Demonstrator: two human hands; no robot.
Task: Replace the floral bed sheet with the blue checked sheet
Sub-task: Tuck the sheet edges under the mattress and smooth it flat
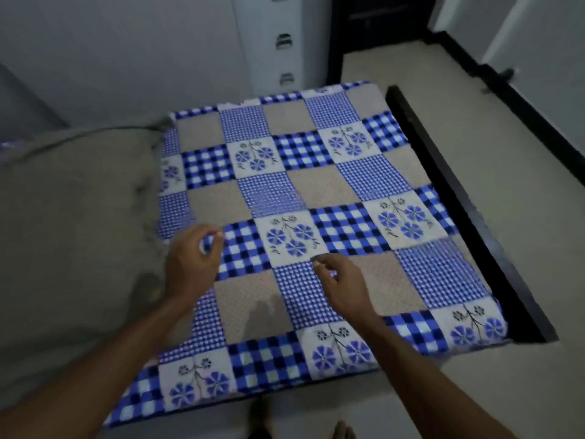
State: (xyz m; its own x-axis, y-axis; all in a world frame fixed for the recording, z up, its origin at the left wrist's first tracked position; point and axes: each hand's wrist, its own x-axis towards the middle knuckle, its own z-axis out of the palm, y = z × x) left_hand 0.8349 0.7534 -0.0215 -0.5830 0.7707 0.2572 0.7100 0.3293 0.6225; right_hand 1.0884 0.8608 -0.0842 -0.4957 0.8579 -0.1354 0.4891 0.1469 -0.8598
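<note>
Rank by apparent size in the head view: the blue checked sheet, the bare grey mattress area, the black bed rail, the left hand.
Blue checked cloth sheet
Bare grey mattress area
Long black bed rail
Left hand, enlarged by nearness to the camera

At the left of my view lies a bare grey mattress point(72, 217). Top centre stands a white cabinet point(269, 14) with what look like metal handles point(284, 41). A black bed rail point(459, 198) runs down the right, beside beige floor point(522, 248).

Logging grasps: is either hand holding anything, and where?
Cannot tell: the left hand and right hand curl fingers over the flat blue checked sheet; no lifted fold shows.
</note>
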